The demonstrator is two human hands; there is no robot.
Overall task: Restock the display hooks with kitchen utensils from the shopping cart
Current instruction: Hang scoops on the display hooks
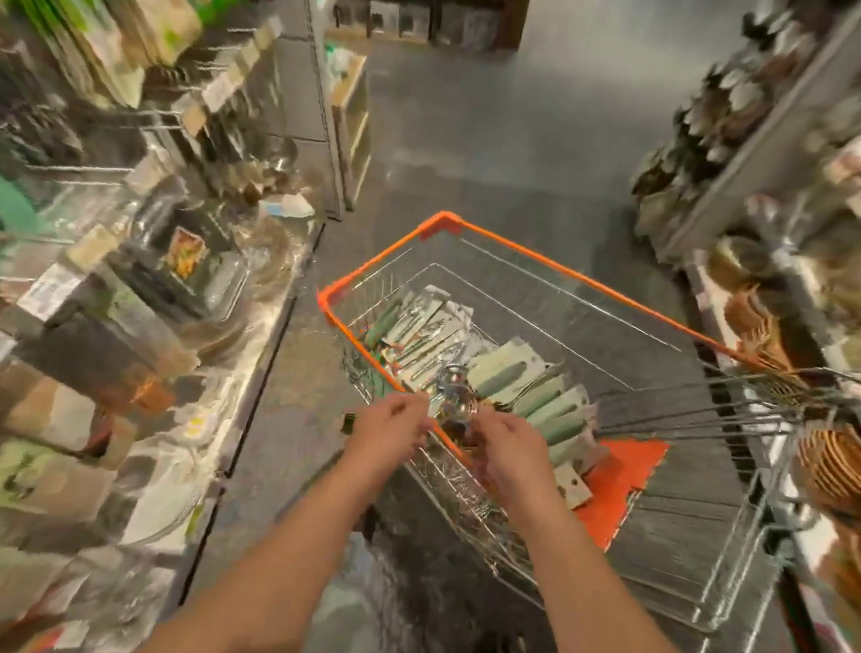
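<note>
Both hands are reaching out over the near corner of the shopping cart: the left hand and the right hand are meeting around a shiny metal utensil, fingers curled toward it from either side, though motion blur is keeping me from telling how firmly either one is gripping it. Underfoot, a dark grey floor is running down a store aisle toward a far shelf unit. On the left, a long display shelf is carrying blurred glassware and packaged goods, with display hooks jutting out above it. On the right, another rack is holding more blurred goods, with wire hooks sticking out across the cart's right side. The cart, wire-sided with an orange rim, is sitting slantwise in the aisle, close to the left shelf's edge, and open floor is lying ahead of it. Inside it, carded utensils with pale green handles are lying in overlapping rows, just beyond and beside the hands.
</note>
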